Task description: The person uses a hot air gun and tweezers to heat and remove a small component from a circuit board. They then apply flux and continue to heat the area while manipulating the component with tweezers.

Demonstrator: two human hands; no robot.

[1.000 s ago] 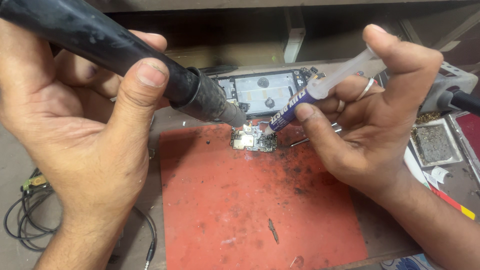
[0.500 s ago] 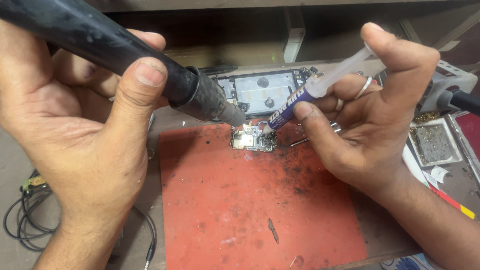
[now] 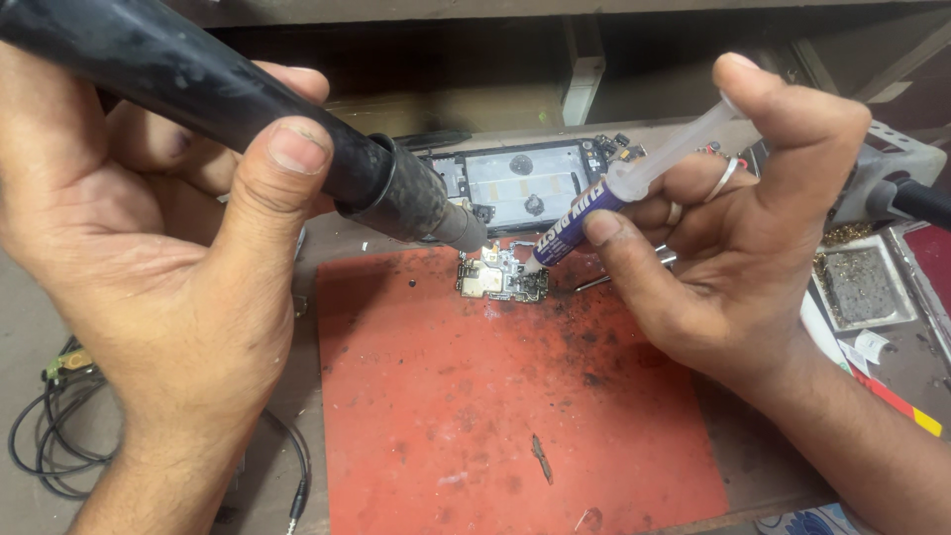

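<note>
My left hand grips a thick black hot-air wand, whose metal nozzle points down at a small circuit board. The board lies at the far edge of a red work mat. My right hand holds a syringe with a purple label, thumb on the plunger. The syringe tip touches the board's right side.
An opened phone body lies just behind the mat. A small metal tray of debris and a grey device with a black cable sit at the right. Black cables coil at the left. Tweezers lie under my right hand.
</note>
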